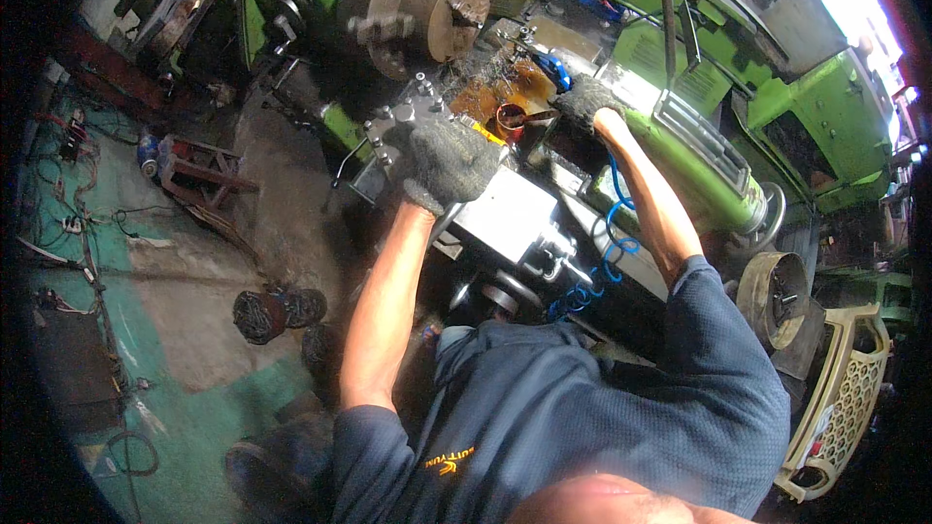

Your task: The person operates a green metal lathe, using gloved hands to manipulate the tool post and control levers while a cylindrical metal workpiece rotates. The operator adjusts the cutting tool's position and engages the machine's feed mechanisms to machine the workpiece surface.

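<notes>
My left hand (pixel 449 163), in a dark grey glove, is curled over the lathe's tool post (pixel 403 126), whose upright bolts show beside it. A yellow strip (pixel 485 132) sticks out past this glove; what it belongs to is hidden. My right hand (pixel 584 103), gloved too, is closed on a blue air blow gun (pixel 553 71), its nozzle toward the chuck. A coiled blue hose (pixel 621 247) runs down from it. Between the hands stands a small red cup (pixel 509 119) with a brush-like handle across it. Ahead, a brown round workpiece (pixel 456 15) sits in the chuck (pixel 383 15), whose jaws look smeared.
The green lathe (pixel 699 87) spans the far side, with a handwheel (pixel 767 213) at right. Metal chips and brownish fluid lie under the chuck. Left on the floor are a rusty metal frame (pixel 204 170) and cables. A cream grille (pixel 840 398) leans at right.
</notes>
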### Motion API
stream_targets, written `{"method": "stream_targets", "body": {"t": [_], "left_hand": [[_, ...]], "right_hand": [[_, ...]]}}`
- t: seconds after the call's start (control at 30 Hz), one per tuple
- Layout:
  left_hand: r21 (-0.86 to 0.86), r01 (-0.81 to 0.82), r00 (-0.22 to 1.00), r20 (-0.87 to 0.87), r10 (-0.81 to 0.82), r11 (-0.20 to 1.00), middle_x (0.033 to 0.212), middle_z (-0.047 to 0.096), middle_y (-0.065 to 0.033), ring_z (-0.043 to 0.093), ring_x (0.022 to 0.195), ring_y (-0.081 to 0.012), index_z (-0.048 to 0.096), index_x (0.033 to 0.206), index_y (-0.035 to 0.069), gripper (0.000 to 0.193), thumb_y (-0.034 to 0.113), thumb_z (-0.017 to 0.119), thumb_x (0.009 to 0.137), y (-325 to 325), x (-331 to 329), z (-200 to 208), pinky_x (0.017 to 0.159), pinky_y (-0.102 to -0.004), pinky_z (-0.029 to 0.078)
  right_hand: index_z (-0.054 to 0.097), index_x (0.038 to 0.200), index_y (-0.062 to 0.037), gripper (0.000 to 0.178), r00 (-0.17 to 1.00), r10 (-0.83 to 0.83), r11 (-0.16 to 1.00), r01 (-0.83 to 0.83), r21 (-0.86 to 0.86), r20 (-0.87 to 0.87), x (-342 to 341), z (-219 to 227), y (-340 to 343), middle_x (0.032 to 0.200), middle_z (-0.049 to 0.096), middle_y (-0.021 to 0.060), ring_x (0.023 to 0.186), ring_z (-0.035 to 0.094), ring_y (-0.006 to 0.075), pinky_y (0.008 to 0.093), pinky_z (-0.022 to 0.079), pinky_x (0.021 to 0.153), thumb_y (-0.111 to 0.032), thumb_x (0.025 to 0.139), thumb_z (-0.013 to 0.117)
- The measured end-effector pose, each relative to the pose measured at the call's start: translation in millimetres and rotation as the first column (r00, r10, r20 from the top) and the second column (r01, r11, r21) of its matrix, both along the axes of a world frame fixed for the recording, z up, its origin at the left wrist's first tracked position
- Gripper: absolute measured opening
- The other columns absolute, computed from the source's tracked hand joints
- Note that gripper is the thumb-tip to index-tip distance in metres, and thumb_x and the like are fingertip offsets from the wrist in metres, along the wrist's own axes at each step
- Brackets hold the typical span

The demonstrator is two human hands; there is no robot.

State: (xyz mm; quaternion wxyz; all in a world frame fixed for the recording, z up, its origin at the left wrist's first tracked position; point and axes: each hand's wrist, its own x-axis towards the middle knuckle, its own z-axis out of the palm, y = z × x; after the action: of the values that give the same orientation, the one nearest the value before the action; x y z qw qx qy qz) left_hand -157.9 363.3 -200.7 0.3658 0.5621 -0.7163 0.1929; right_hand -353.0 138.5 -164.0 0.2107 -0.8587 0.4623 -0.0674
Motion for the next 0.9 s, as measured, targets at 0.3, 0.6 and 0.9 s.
{"method": "stream_targets", "body": {"t": [0.3, 0.6, 0.9], "left_hand": [[-0.018, 0.09, 0.981, -0.172, -0.092, 0.996, 0.065, 0.066, -0.0089, 0.064, 0.061, -0.0288, 0.069, 0.064, 0.016, 0.028, 0.037, 0.07, 0.081, 0.0, -21.5, 34.9, 0.057, -0.0438, 0.048], [0.025, 0.162, 0.971, -0.18, -0.155, 0.987, 0.069, 0.07, -0.011, 0.067, 0.061, -0.0274, 0.076, 0.074, 0.009, 0.013, 0.022, 0.077, 0.074, -4.6, -23.3, 43.8, 0.06, -0.0402, 0.052], [0.022, 0.134, 0.98, -0.149, -0.13, 0.991, 0.066, 0.063, -0.0081, 0.057, 0.061, -0.0273, 0.067, 0.069, 0.009, 0.019, 0.02, 0.077, 0.081, -1.3, -17.1, 20.8, 0.061, -0.0424, 0.043]], "right_hand": [[0.053, 0.143, -0.0156, 0.082, 0.999, -0.014, 1.0, 0.015, 0.026, -0.031, -9.4, 5.6, -0.2, 0.131, 0.065, 0.0203, 0.12, 0.063, 0.0376, 0.046, 0.049, 0.104, -0.04, 0.07, 0.081], [0.07, 0.106, -0.0037, 0.043, 0.986, -0.087, 0.992, 0.099, -0.08, 0.14, -90.4, 9.5, 42.9, 0.1, 0.071, 0.0262, 0.102, 0.068, 0.0414, 0.0489, 0.052, 0.088, -0.039, 0.081, 0.072], [0.064, 0.125, 0.0002, 0.042, 0.346, -0.511, 0.723, 0.668, 0.177, 0.787, -318.9, -81.2, 224.7, 0.094, 0.074, 0.0074, 0.083, 0.07, 0.0145, 0.0344, 0.06, 0.072, -0.02, 0.091, 0.077]]}}
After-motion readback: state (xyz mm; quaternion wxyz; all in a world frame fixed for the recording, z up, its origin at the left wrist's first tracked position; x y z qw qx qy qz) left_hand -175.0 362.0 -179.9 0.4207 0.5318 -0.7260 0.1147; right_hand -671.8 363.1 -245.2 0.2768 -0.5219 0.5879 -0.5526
